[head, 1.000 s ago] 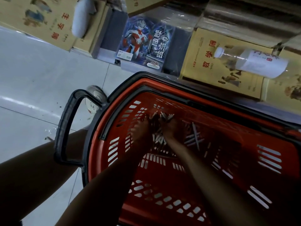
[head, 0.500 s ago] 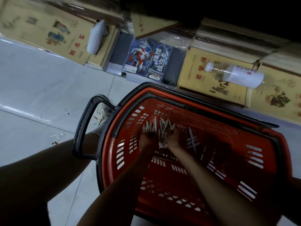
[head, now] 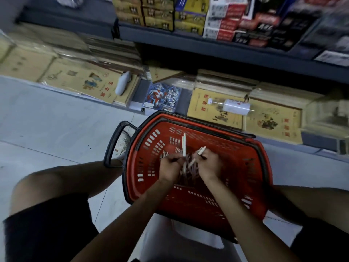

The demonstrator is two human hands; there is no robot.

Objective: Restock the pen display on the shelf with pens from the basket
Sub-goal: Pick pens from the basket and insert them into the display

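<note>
Red plastic basket (head: pixel 245 167) with slotted walls and a black rim, black handle (head: pixel 113 146) folded out at its left side, standing on the pale tiled floor (head: pixel 47 129) in front of the shelf (head: pixel 217 52). Inside, at the bottom, a loose heap of pens (head: pixel 190 170): slim, white-bodied, lying crossed over one another, details blurred. Both hands down in the basket over that heap. Left hand (head: pixel 170 168) closed around a bunch of pens, one long white pen (head: pixel 184 146) sticking straight up above the knuckles. Right hand (head: pixel 209 165) likewise curled around pens, a short white pen with a dark tip (head: pixel 201 149) poking out at a slant past the fingers. Hands close together, almost touching over the pile. Behind the basket, yellow books (head: pixel 213 108) stacked flat on the bottom shelf, a blue comic-style pack (head: pixel 162 98) between them, a clear bottle (head: pixel 232 106) lying on its side on top. Bare knees at either side of the basket.
</note>
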